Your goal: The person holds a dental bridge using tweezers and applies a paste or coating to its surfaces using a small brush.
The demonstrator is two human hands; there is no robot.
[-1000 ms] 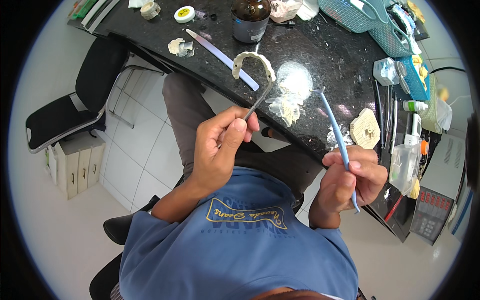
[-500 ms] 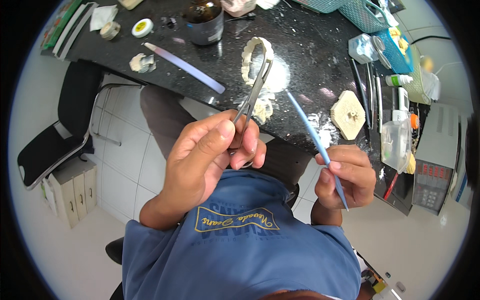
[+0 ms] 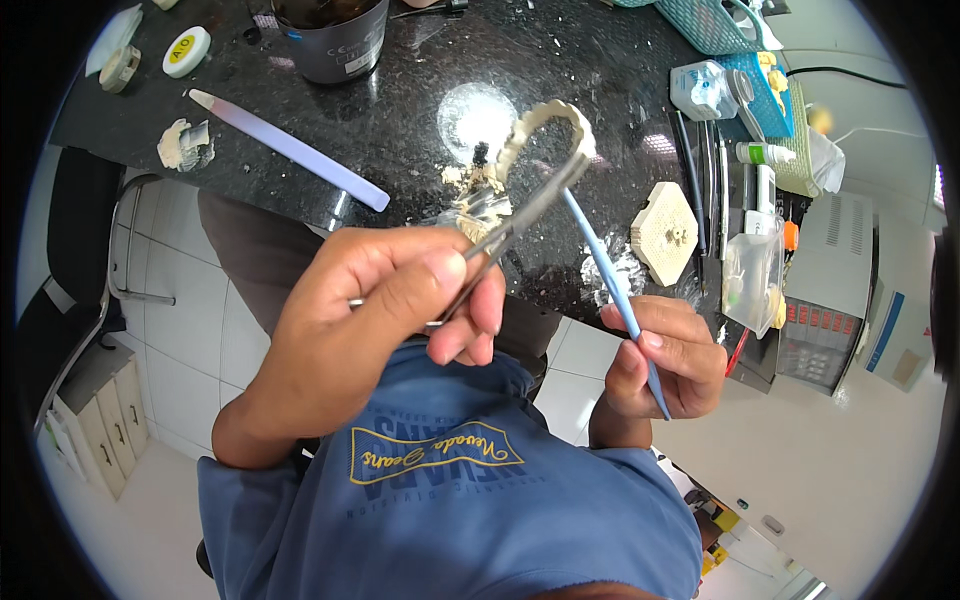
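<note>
My left hand [image 3: 390,300] grips a metal clamp tool [image 3: 520,215] whose jaws hold a cream, horseshoe-shaped dental arch [image 3: 540,125] up over the black speckled counter [image 3: 400,110]. My right hand [image 3: 665,350] holds a thin blue-handled brush [image 3: 610,275] like a pen. The brush tip touches the arch near the clamp jaws. Both hands are raised close to the camera, above my lap and blue shirt.
On the counter lie a long lilac strip [image 3: 290,150], a dark jar [image 3: 330,35], small round pots [image 3: 185,50], a honeycomb tray [image 3: 665,225], pale crumbs [image 3: 470,180], tools and teal baskets [image 3: 720,25]. A grey machine [image 3: 830,290] stands right; a black chair [image 3: 60,300] left.
Both hands rose closer to the camera. The brush tip moved left and up until it met the arch held in the clamp.
</note>
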